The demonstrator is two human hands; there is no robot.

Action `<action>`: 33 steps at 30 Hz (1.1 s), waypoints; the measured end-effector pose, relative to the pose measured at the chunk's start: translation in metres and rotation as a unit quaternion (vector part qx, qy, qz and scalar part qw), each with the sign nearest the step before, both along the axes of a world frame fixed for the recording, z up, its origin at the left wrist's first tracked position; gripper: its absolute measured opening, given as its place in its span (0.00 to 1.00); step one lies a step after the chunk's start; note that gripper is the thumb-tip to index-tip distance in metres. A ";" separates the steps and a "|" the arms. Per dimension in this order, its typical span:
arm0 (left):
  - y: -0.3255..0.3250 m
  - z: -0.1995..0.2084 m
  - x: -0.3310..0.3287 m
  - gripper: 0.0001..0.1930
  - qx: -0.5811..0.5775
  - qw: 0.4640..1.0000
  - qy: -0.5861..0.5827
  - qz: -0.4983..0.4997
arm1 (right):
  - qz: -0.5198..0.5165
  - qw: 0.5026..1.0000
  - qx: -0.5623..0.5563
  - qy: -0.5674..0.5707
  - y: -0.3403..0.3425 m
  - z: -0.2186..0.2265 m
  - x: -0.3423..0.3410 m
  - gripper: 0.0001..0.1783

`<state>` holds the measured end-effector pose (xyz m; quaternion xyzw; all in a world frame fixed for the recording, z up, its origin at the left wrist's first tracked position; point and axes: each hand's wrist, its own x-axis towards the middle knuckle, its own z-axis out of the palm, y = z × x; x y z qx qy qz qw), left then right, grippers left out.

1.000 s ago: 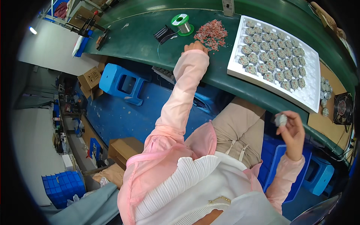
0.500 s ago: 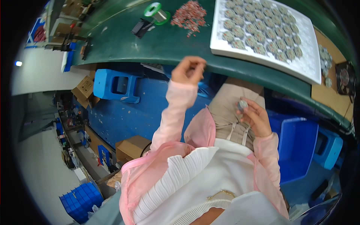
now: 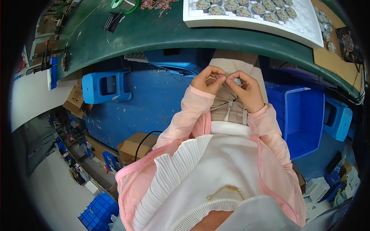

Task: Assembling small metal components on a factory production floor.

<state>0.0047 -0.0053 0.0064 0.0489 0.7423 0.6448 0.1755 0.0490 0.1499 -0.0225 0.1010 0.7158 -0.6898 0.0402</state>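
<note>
Above my lap, my two hands are close together with fingertips nearly touching. My right hand [image 3: 248, 90] grips a small round grey part [image 3: 237, 81] that is partly hidden by the fingers. It resembles the round grey parts [image 3: 244, 11] standing in the white foam tray [image 3: 308, 36] on the bench. The fingers of my left hand [image 3: 209, 80] are pinched beside that part; whatever lies between them is too small to make out.
On the green bench [image 3: 154, 42] lie a pile of small red parts with leads [image 3: 158, 5], a green-rimmed wire spool [image 3: 126, 4] and a black clip-like piece [image 3: 113, 22]. A black fan [image 3: 348, 44] sits far right. Below are a blue bin [image 3: 304, 119] and blue stool [image 3: 88, 88].
My left hand has come from the bench edge rightward to meet my right hand. My right hand has risen slightly with the round part. The view has shifted, so the bench sits higher.
</note>
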 end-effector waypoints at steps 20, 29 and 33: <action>0.007 -0.016 -0.002 0.05 0.009 0.998 -0.056 0.038 | -0.012 0.999 -0.021 -0.027 -0.007 -0.005 0.008 0.21; 0.008 -0.022 0.000 0.04 0.011 0.998 -0.058 0.034 | 0.021 0.999 0.016 -0.037 -0.004 0.000 0.007 0.21; 0.008 -0.022 -0.001 0.04 0.035 0.995 -0.089 0.038 | 0.018 0.999 0.029 -0.034 -0.005 0.001 0.007 0.21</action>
